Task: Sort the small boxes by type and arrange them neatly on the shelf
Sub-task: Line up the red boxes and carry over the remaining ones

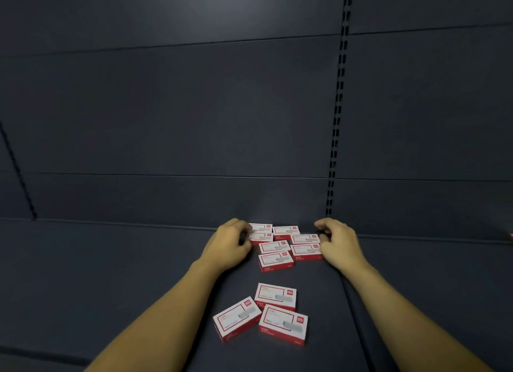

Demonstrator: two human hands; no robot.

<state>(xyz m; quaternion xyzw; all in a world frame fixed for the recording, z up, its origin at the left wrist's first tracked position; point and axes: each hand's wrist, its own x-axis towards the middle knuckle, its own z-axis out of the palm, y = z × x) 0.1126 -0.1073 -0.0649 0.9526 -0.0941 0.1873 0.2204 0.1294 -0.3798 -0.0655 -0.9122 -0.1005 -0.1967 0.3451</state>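
Left hand (230, 245) and right hand (337, 241), grip curled against the back cluster of small red-and-white cardboard boxes (283, 245) on the dark grey shelf (111, 274). Best squeezed inward evenly, edges flush. Then gather the three loose boxes (266, 313) nearer.

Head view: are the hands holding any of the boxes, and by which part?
Left hand curls round the left ends of the two stacked rear boxes. Right hand touches the right-end boxes; a firm grip cannot be told.

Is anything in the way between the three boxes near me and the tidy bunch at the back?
Nothing visible. Bare shelf lies between the three loose boxes and the back group. The left hand and right hand flank that group at its sides, not in front of it.
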